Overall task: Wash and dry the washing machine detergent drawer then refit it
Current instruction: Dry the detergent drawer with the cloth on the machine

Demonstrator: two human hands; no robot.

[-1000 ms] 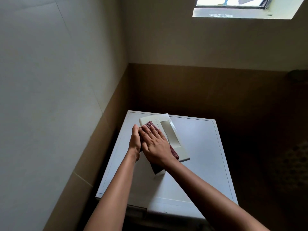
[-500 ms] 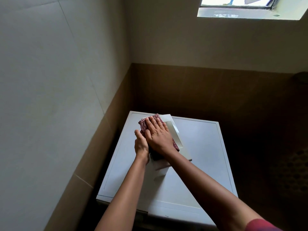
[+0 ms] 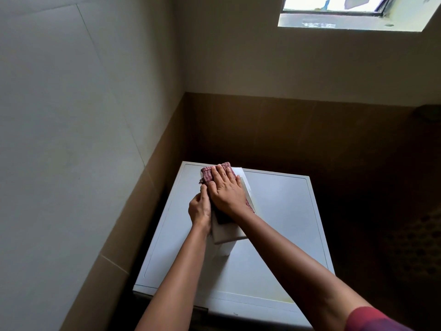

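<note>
The drawer (image 3: 226,231) lay mid-frame on the washer (image 3: 274,223). My right grip (image 3: 226,189), flat, pressed the cloth (image 3: 210,174) on it; my left grip (image 3: 200,209) clamped its edge. It seemed light, stiff, slippery: hold the sides.

No legible text, label, brand or number noted; I read none on the drawer (image 3: 229,232) under the right hand (image 3: 226,192) fingers (image 3: 220,174).

- The white washing machine top (image 3: 281,225) stands in front of me in the corner, its left edge near the tiled wall (image 3: 78,163).
- 1 thing lies directly on it: the white detergent drawer (image 3: 228,232), lengthwise on the left half, reaching the back edge.
</note>
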